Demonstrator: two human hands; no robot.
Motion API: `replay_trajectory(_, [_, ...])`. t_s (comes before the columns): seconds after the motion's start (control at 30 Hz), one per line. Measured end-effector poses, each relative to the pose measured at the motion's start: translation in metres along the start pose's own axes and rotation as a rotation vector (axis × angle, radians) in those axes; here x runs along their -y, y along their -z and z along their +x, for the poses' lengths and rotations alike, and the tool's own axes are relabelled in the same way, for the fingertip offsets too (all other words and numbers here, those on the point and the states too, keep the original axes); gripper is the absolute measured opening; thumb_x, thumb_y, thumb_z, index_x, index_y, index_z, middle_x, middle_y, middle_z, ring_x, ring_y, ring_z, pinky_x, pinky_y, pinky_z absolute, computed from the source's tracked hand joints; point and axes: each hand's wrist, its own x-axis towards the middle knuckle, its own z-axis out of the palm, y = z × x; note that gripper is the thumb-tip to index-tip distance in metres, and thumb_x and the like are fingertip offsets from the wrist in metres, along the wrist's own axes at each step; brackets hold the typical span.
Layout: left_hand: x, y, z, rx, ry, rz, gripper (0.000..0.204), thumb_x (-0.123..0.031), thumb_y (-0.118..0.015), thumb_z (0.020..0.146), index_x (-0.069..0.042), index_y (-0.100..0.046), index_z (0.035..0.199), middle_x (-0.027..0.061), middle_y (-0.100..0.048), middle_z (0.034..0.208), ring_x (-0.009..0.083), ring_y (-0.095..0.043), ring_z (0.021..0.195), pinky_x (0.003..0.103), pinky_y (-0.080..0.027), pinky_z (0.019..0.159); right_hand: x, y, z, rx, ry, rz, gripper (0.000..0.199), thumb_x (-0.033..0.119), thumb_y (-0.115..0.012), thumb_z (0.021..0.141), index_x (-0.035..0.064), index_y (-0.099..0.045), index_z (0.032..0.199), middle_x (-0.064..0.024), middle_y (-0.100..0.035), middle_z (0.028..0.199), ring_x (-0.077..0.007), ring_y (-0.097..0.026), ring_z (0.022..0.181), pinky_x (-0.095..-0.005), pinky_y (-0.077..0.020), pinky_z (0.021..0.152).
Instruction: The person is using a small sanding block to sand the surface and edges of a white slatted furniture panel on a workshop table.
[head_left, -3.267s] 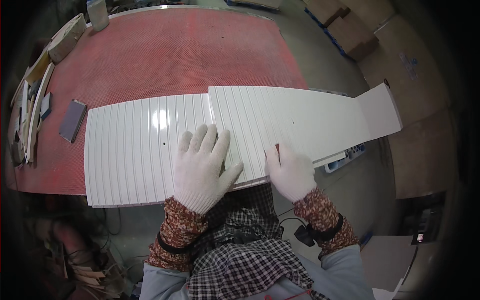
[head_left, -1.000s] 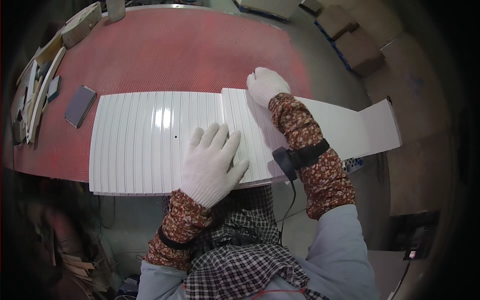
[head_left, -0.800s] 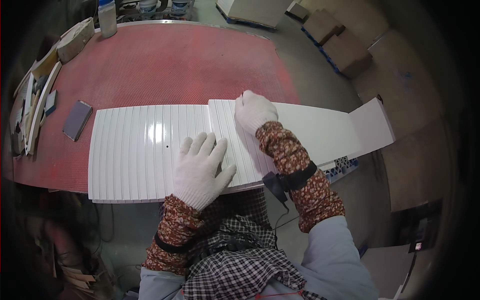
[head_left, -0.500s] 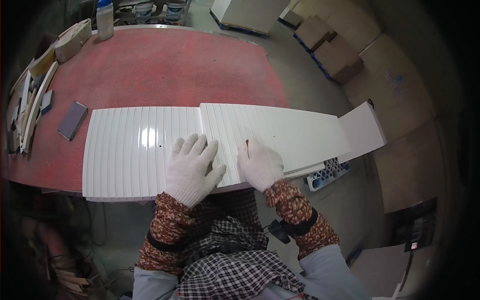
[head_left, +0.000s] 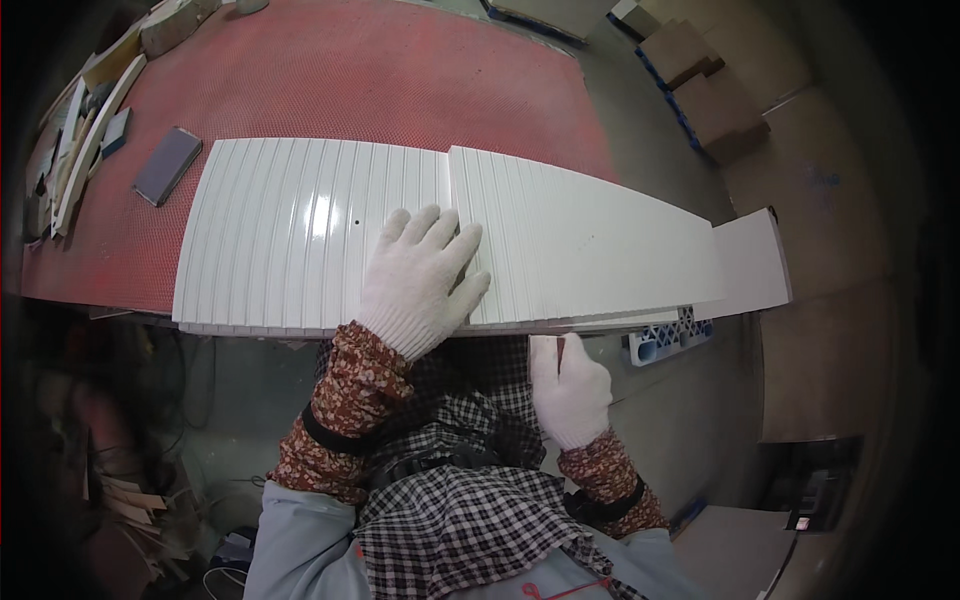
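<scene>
White glossy panels with grooves lie across the near edge of the table: a grooved panel [head_left: 270, 230] at the left and, overlapping it with a raised edge, a second panel [head_left: 610, 230] at the right that is partly smooth. My left hand [head_left: 415, 280], in a white knit glove, rests on the panels near that seam with fingers spread. Below the near edge is my gloved right hand [head_left: 572, 390], closed, away from the panel's top face. A thin reddish-brown strip [head_left: 560, 348] shows between its fingers; its kind I cannot make out.
Red mesh covers the table [head_left: 380, 70]. A grey block [head_left: 167, 165] and a pile of curved offcuts [head_left: 95, 145] lie at its left. Another white piece [head_left: 755, 262] juts past the right end. A blue-and-white pallet [head_left: 665, 340] and cardboard boxes [head_left: 715, 100] stand on the floor.
My right hand has moved off the right panel's face, toward me and below its near edge, still gripping the strip. My left hand stays on the panels. The whole view has shifted.
</scene>
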Motion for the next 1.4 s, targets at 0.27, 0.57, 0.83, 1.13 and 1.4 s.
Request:
replay_trajectory(0.27, [0.0,-0.002,-0.003,-0.011,0.002,0.0,0.044,-0.032,-0.067,0.091,-0.002,-0.064,0.124,0.0139,-0.064,0.12,0.0298,-0.055,0.123,0.05,-0.038,0.111,0.012,-0.003,0.018,0.021,0.019,0.025,0.029,0.031,-0.058,0.104,0.0028,-0.063,0.098,-0.0189,-0.065,0.063,-0.0397,-0.069,0.063,-0.0511,-0.0541,0.059])
replay_trajectory(0.57, [0.001,-0.001,-0.001,-0.085,-0.026,0.024,0.04,-0.029,-0.065,0.092,0.0,-0.067,0.12,0.0159,-0.066,0.116,0.0317,-0.058,0.118,0.048,-0.042,0.105,0.021,-0.006,0.085,0.199,0.062,-0.162,0.037,0.035,-0.049,0.105,0.0019,-0.065,0.102,-0.0218,-0.068,0.072,-0.0416,-0.07,0.07,-0.0536,-0.0558,0.068])
replay_trajectory(0.83, [-0.004,0.003,-0.002,-0.057,0.007,-0.009,0.046,-0.028,-0.067,0.091,-0.001,-0.063,0.127,0.0174,-0.063,0.126,0.0354,-0.054,0.127,0.052,-0.038,0.111,0.06,-0.024,0.229,0.183,0.07,-0.28,0.046,0.037,-0.04,0.105,-0.0005,-0.066,0.112,-0.0246,-0.073,0.103,-0.039,-0.072,0.101,-0.0506,-0.0547,0.092])
replay_trajectory(1.13, [-0.001,0.0,-0.002,-0.079,-0.012,-0.022,0.039,-0.026,-0.067,0.089,-0.002,-0.063,0.119,0.0126,-0.063,0.118,0.0291,-0.056,0.118,0.047,-0.042,0.103,0.067,-0.033,0.249,0.209,0.037,-0.265,0.049,0.035,-0.037,0.105,-0.0001,-0.066,0.123,-0.0244,-0.069,0.125,-0.0383,-0.067,0.116,-0.0511,-0.0516,0.101])
replay_trajectory(1.4, [0.004,-0.004,-0.005,-0.131,-0.046,0.003,0.035,-0.024,-0.067,0.089,-0.003,-0.064,0.117,0.0117,-0.063,0.116,0.0291,-0.057,0.117,0.047,-0.042,0.102,0.044,-0.009,0.13,0.216,0.021,-0.252,0.047,0.038,-0.039,0.106,-0.0019,-0.064,0.108,-0.0254,-0.071,0.09,-0.043,-0.071,0.089,-0.0549,-0.0542,0.084])
